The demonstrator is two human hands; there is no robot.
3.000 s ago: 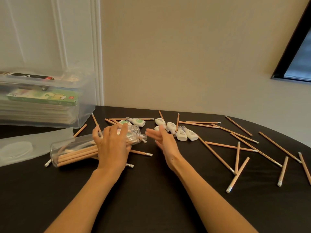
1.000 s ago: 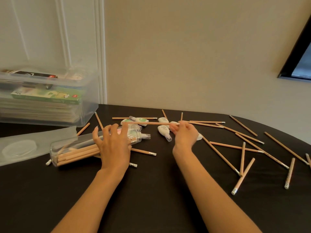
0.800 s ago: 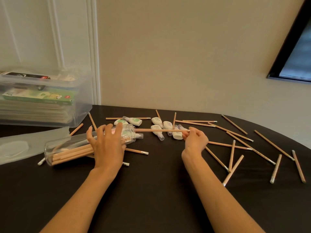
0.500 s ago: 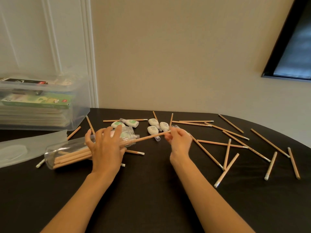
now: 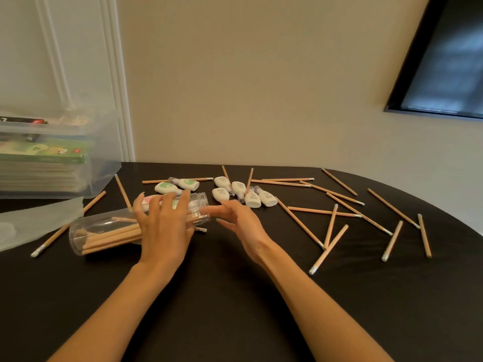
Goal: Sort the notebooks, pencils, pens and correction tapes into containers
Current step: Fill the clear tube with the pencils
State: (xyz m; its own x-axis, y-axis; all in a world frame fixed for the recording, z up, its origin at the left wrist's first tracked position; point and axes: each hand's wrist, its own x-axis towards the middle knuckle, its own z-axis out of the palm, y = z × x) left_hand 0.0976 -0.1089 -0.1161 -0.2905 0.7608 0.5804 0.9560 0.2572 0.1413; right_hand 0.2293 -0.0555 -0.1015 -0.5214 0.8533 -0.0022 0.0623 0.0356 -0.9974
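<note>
A clear plastic jar (image 5: 104,231) lies on its side on the black table (image 5: 235,296), mouth to the right, with several wooden pencils inside. My left hand (image 5: 164,226) presses on top of the jar and holds it in place. Just right of the jar mouth, my right hand (image 5: 240,226) has its fingers spread and holds nothing. Several white correction tapes (image 5: 251,197) lie behind my hands. Loose pencils (image 5: 329,246) are scattered across the table's right half.
A clear storage box (image 5: 52,158) with stacked notebooks stands at the back left. A translucent lid (image 5: 34,226) lies in front of it. More pencils lie left of the jar. A wall runs behind the table, with a dark window at upper right.
My right hand carried a pencil leftward and slid it into the jar mouth, then let go. Its fingers are now spread and empty. My left hand stayed on the jar.
</note>
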